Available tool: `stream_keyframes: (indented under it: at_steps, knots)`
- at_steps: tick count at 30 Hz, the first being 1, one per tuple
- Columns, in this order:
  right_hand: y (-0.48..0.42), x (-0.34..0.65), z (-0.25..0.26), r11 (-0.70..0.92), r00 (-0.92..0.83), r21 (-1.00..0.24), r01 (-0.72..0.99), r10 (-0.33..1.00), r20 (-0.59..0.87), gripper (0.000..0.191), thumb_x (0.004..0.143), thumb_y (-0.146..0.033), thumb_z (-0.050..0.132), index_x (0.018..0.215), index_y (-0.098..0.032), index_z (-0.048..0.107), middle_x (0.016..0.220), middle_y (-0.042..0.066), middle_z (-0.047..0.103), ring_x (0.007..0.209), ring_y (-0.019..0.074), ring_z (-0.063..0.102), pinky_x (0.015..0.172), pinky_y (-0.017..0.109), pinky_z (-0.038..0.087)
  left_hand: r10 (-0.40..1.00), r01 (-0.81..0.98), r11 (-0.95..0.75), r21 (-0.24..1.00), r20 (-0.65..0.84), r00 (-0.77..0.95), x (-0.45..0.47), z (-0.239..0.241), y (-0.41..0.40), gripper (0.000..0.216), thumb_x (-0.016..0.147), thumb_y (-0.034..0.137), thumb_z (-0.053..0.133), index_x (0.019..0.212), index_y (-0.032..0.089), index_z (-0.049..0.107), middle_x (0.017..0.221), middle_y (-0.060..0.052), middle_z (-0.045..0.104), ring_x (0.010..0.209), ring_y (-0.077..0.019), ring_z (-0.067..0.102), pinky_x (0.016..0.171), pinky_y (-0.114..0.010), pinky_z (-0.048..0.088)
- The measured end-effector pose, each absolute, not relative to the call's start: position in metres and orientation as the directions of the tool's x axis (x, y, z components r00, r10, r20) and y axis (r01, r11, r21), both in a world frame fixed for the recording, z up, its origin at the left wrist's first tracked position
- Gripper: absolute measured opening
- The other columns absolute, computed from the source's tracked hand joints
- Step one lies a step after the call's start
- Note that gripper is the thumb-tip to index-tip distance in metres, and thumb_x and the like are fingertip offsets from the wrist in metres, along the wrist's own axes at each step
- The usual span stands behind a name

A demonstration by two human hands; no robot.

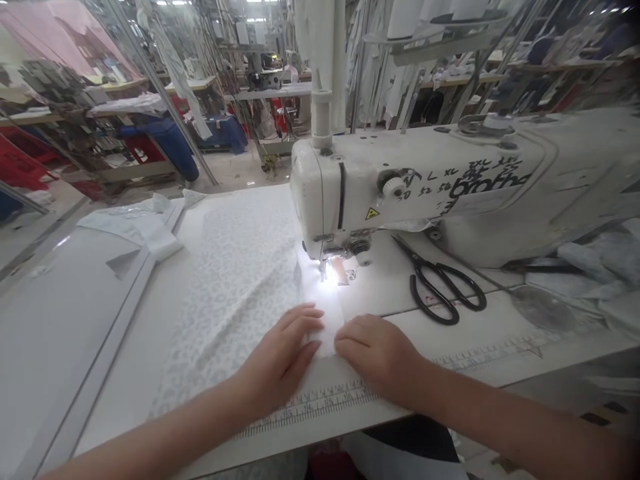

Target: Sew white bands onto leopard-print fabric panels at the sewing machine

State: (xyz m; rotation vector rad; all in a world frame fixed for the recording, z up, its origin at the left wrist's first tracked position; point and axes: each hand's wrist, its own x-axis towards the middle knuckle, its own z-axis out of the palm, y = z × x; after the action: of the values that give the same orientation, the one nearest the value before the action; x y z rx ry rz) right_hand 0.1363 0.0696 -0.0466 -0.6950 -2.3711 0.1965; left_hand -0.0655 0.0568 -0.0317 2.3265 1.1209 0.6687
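Occupying one table (135, 347): one sewing machine (425, 193), one pair of scissors (421, 264). Left hand (283, 343) is resting unclenched on cloth (225, 293); right hand (383, 350) is curling, grip unclear.

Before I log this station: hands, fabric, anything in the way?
Left hand at left edge of white strip; right hand at right edge. Strip leads toward presser foot. Scissors apart from both hands.

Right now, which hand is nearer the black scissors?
Right. The right hand is left of the black scissors and closer to the wearer; the left hand lies farther left, over the patterned fabric.
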Motion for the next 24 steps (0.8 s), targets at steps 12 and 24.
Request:
stream_keyframes:
  at_steps: [12, 24]
  knots:
    - [0.122, 0.132, -0.054, 0.846, -0.633, -0.285, 0.451, 0.528, 0.566, 0.025, 0.087, -0.006, 0.043, 0.072, -0.012, 0.061, 0.079, 0.004, 0.063, 0.073, 0.0152, 0.051, 0.068, 0.028, 0.042, 0.662, 0.55, -0.717, 0.428, 0.171, 0.73, -0.085, -0.03, 0.122, 0.028, 0.091, 0.026, 0.041, 0.115, 0.021, 0.056, 0.126, -0.005, 0.054, 0.126, -0.0202, 0.039, 0.104, -0.042, 0.036]
    - [0.135, 0.128, -0.052, 0.754, -0.603, -0.233, 0.614, 0.639, 0.478, 0.023, 0.089, -0.017, 0.042, 0.101, -0.014, 0.061, 0.097, 0.008, 0.064, 0.085, 0.0212, 0.054, 0.069, 0.033, 0.04, 0.691, 0.587, -0.707, 0.395, 0.21, 0.692, -0.093, -0.025, 0.159, 0.028, 0.087, 0.025, 0.047, 0.113, 0.023, 0.056, 0.109, -0.007, 0.058, 0.108, -0.0215, 0.05, 0.093, -0.039, 0.043]
